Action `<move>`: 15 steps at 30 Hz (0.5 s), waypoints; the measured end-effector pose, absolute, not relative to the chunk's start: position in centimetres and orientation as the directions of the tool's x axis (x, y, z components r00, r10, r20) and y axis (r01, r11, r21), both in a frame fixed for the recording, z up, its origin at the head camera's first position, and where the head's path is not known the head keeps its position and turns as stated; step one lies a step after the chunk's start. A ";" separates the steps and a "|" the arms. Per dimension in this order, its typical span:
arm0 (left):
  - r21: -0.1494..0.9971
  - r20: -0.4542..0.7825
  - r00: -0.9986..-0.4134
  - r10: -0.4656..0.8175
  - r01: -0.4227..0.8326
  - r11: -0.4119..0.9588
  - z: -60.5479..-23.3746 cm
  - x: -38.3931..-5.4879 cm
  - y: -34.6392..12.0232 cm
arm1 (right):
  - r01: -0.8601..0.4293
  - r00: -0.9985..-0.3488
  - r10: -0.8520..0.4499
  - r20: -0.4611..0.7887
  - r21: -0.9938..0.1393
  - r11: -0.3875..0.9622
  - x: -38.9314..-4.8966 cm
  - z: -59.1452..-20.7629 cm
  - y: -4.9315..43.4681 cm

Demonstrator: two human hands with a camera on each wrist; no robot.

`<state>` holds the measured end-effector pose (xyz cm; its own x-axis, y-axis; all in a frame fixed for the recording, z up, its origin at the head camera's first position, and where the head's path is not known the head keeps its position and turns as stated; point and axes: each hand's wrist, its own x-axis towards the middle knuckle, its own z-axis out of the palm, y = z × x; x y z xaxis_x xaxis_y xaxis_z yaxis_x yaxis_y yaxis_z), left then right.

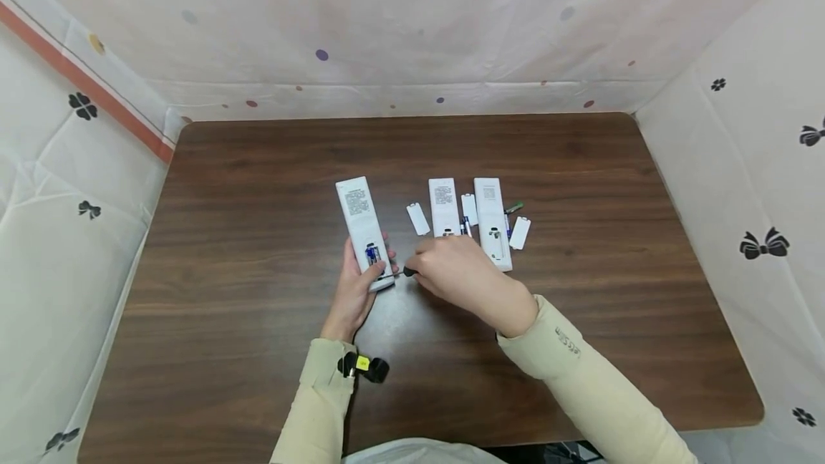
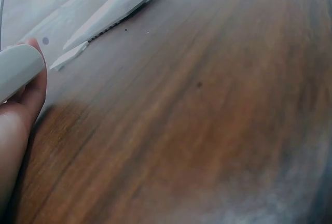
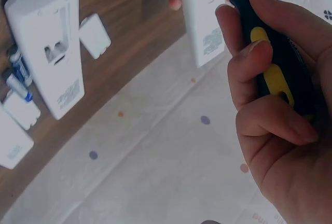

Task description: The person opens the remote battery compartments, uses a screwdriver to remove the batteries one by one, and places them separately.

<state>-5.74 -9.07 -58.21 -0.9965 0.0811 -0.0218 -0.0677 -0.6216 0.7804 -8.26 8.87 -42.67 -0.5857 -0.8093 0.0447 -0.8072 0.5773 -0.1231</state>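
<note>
My left hand (image 1: 348,291) grips a white remote control (image 1: 362,224) by its lower end, back side up, thumb over its edge. Blue batteries (image 1: 372,254) sit in its uncovered compartment. In my right hand (image 1: 454,271) is a screwdriver (image 3: 277,79) with a dark green and yellow handle, the fingers curled round it. Its thin shaft points left, reaching the remote's lower end beside the left thumb in the head view. The left wrist view catches only the rounded end of the held remote (image 2: 21,71) and part of the hand.
Two more white remotes, a middle one (image 1: 443,203) and a right one (image 1: 491,217), lie back up with compartments uncovered. Around them are loose battery covers (image 1: 417,219), loose batteries (image 3: 18,71) and a green item (image 1: 514,208). The brown table (image 1: 225,306) is bordered by patterned cloth.
</note>
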 end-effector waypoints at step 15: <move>0.739 -0.011 -0.997 0.077 -0.060 -0.671 -58.2 -5.8 -9.5 | -0.787 -0.616 -0.784 0.078 -0.106 0.608 -8.5 -42.8 8.9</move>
